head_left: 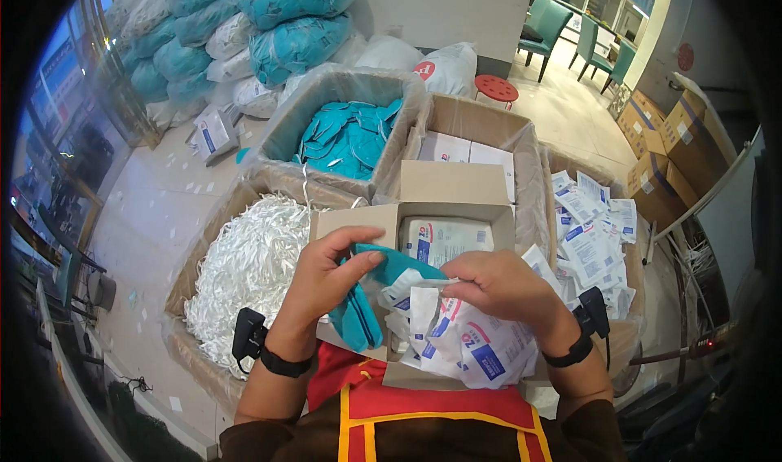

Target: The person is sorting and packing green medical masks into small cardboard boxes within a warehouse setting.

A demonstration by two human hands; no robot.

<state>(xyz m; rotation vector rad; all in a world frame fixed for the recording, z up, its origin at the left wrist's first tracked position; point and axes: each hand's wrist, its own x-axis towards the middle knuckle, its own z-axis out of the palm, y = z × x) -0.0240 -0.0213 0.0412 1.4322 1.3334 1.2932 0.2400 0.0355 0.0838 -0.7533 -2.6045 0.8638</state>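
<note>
At the far left, a large lined carton (213, 217) holds a heap of white strings (244, 270), close enough for an easy reach. Next to it the left hand (326, 275) is closed on a teal cloth piece (371, 287), with the thumb pressing it from above, so the cloth hangs folded over the small open box (444, 205) in front of the person. The right hand (501, 287) pinches a white sachet (423, 287) at the edge of the teal piece; it seems both hands bring the two items together. Under the right hand lies a bunch of white printed packets (481, 348). Behind, another carton (342, 95) contains more teal pieces (346, 140). At the right, a carton is full of loose packets (590, 234). The cartons stand on a pale tiled floor (155, 209); teal and white sacks (277, 22) are piled behind, and green chairs (544, 26) stand farther away.
</note>
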